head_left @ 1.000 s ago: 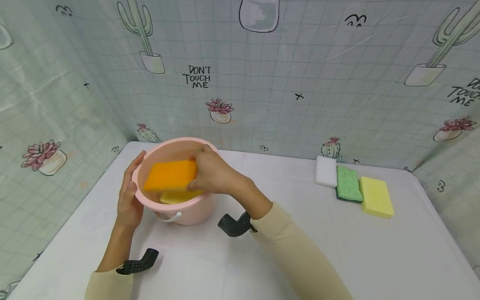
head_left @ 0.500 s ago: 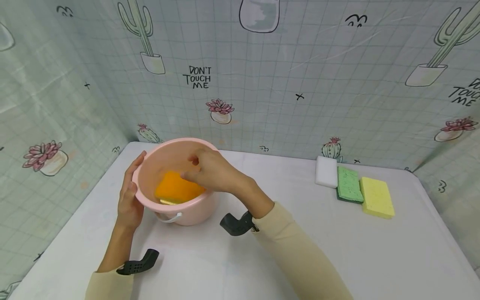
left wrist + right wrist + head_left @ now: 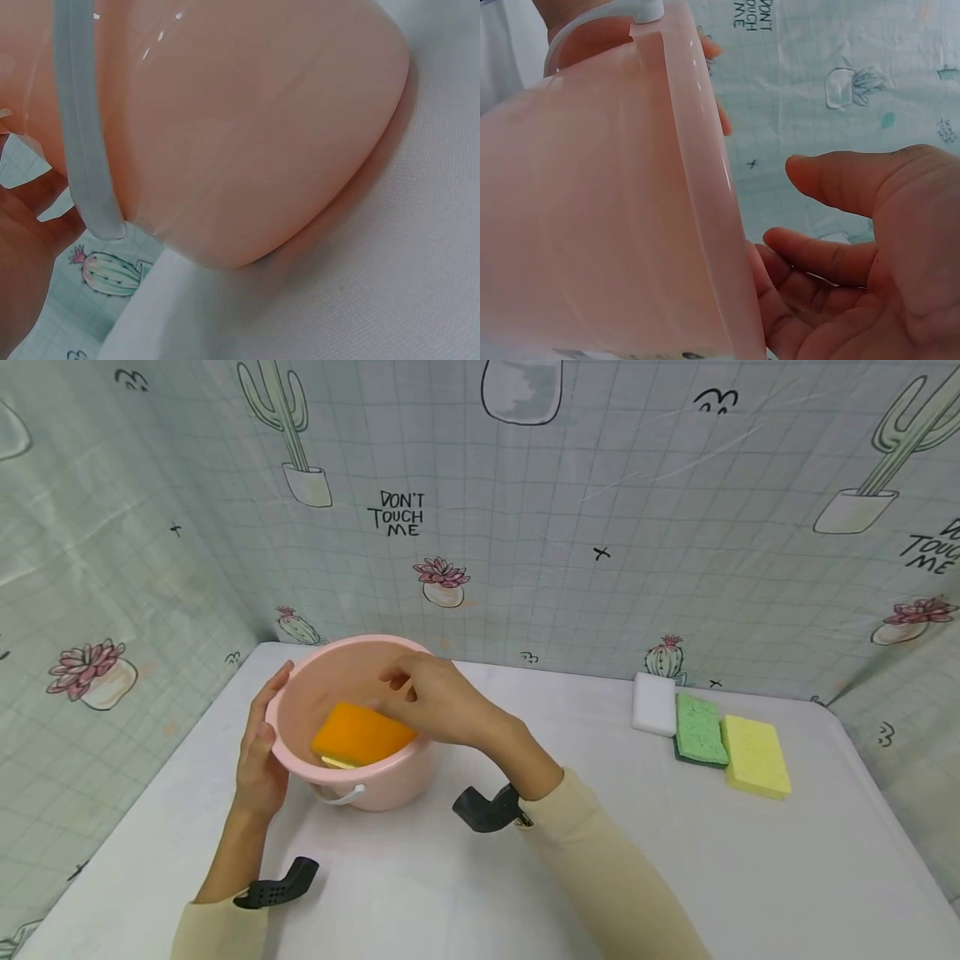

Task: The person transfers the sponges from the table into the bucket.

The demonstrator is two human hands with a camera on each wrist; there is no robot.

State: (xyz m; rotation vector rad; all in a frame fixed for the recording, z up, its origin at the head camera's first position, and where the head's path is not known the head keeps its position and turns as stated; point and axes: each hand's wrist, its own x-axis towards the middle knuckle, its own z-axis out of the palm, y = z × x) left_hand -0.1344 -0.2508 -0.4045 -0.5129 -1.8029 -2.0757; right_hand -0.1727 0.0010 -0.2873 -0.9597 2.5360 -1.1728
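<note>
Left hand (image 3: pixel 258 760) flat against pink bucket (image 3: pixel 390 781), right hand (image 3: pixel 435 702) loose and empty above orange sponge (image 3: pixel 360 735), seemingly not touching

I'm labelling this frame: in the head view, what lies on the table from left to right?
left hand → pink bucket → white sponge → green sponge → yellow sponge
</note>
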